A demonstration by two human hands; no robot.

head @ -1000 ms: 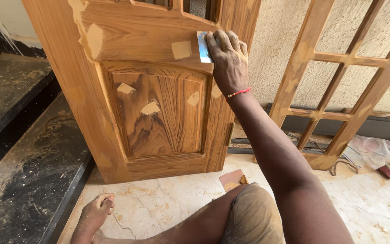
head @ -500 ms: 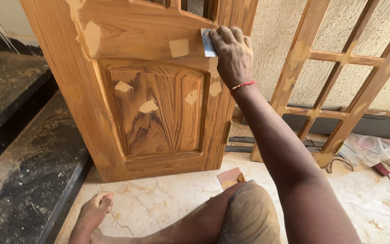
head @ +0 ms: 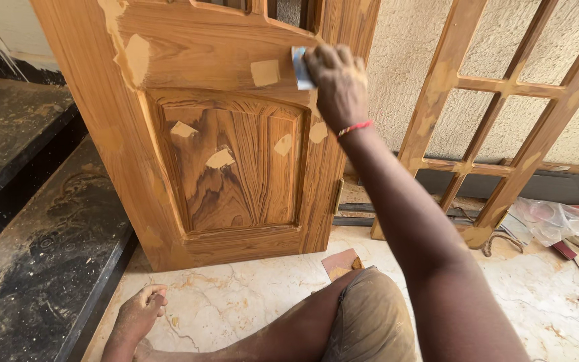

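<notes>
My right hand (head: pixel 335 82) presses a small flat pale-blue scraper (head: pixel 300 67) against the upper rail of a standing wooden door (head: pixel 196 53), just right of a tan filler patch (head: pixel 265 72). A red thread band sits on that wrist. More filler patches dot the door's lower panel (head: pixel 236 167) and its left stile. My left hand is out of view. My bent leg in brown shorts (head: pixel 370 322) lies on the floor, with the bare foot (head: pixel 135 315) near the door's base.
A wooden lattice frame (head: pixel 504 87) leans on the rough wall at right. Dark dusty stone steps (head: pixel 28 221) run along the left. A sandpaper piece (head: pixel 342 263) lies on the marble floor, and crumpled plastic (head: pixel 557 218) and scraps lie at right.
My right hand with the scraper has made small sideways shifts on the door's rail, staying beside the same patch. The view has shifted slightly.
</notes>
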